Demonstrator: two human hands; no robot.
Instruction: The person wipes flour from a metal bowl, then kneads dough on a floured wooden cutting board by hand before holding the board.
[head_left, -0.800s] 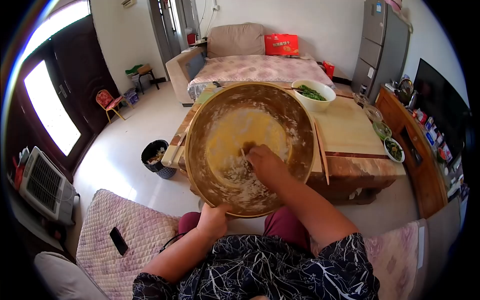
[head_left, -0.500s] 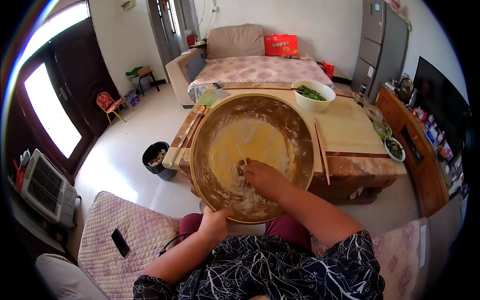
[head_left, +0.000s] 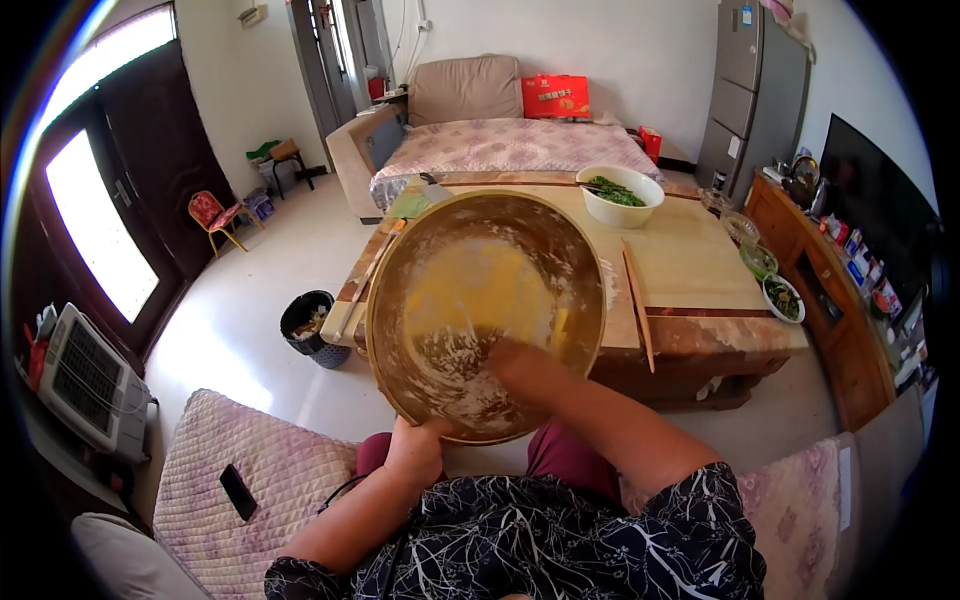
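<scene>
Lower centre: my left hand (head_left: 415, 448) clasps the large bowl's (head_left: 392, 315) rim, best braced; centre: my right hand (head_left: 520, 368) should sweep the white residue (head_left: 452, 374) evenly, fingers too blurred to tell.

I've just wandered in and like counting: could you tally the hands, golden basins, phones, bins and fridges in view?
Hands: 2 (left hand, right hand)
Golden basin: 1
Phone: 1
Bin: 1
Fridge: 1
Total: 6

Single head-worn wide-angle view, facing forward and down, basin (head_left: 572, 250) close at centre, sofa (head_left: 510, 150) farther off near top edge.
</scene>
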